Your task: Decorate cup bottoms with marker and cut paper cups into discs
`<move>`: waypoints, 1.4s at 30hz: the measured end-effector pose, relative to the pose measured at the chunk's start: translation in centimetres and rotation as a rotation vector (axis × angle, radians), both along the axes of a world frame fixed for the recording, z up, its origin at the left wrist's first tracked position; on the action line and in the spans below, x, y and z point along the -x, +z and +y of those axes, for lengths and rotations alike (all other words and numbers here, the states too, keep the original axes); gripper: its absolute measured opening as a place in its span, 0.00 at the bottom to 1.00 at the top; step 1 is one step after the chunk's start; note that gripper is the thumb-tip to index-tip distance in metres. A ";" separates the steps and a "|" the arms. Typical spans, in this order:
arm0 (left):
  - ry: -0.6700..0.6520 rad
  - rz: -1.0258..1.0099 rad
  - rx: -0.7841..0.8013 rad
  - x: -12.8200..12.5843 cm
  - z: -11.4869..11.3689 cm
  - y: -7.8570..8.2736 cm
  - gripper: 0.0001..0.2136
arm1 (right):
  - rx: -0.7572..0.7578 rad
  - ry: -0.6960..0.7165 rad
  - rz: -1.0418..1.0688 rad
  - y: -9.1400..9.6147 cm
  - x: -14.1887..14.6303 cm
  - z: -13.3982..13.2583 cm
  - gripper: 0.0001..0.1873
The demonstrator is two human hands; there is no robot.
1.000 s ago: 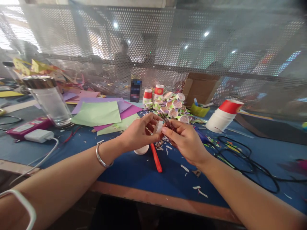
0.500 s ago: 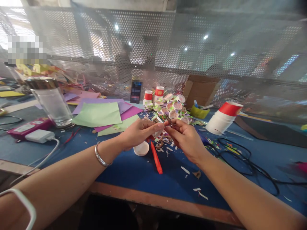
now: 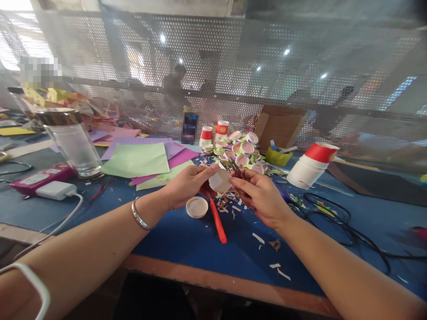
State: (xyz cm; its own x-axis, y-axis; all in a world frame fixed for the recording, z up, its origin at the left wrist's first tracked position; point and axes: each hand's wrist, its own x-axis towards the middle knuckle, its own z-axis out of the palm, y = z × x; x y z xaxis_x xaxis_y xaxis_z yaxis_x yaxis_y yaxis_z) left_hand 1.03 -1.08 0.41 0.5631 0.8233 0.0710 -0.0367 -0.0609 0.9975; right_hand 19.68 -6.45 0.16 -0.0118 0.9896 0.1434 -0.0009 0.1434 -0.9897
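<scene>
My left hand pinches a small white paper-cup piece held up over the blue table. My right hand is closed round small scissors, whose blades point up beside that white piece. Under the hands lie a round white cup bottom, a red pen and scattered paper scraps. A silver bangle sits on my left wrist.
A pile of decorated cup discs and two red-and-white cups stand behind. A stack of tipped cups lies right, near black cables. Coloured paper sheets, a glass jar, a charger and a cardboard box are around.
The white piece has been turned in my left fingers and now faces the camera more fully. Both hands stay together, shifted slightly; the white cup bottom beneath shows more.
</scene>
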 end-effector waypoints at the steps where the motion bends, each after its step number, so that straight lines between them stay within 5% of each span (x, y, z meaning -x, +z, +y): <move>1: -0.004 -0.007 0.018 0.1 0.0 0.1 0.20 | 0.010 0.005 0.009 0.1 0.0 0.0 0.13; 13: -0.157 -0.018 -0.014 0.7 0.2 0.4 0.12 | 0.095 0.046 0.035 -0.1 0.1 0.1 0.12; 18: -0.110 0.149 -0.196 0.8 0.5 0.2 0.09 | 0.101 0.056 0.002 -0.2 0.2 0.0 0.13; 30: -0.109 0.215 -0.328 0.9 0.7 0.4 0.12 | 0.078 0.029 -0.069 -0.2 0.2 0.1 0.17; 42: 0.179 0.247 -0.375 3.3 2.1 1.7 0.14 | 0.021 -0.011 -0.303 -0.4 -0.2 0.4 0.20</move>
State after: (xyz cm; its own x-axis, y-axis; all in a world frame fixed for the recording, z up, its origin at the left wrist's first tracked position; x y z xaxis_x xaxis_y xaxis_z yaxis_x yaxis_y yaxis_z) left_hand -2.23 1.03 2.12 0.4524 0.8520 0.2635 0.2423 -0.4018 0.8831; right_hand 19.83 -6.09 -0.28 -0.0401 0.9926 0.1149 0.2966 0.1216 -0.9472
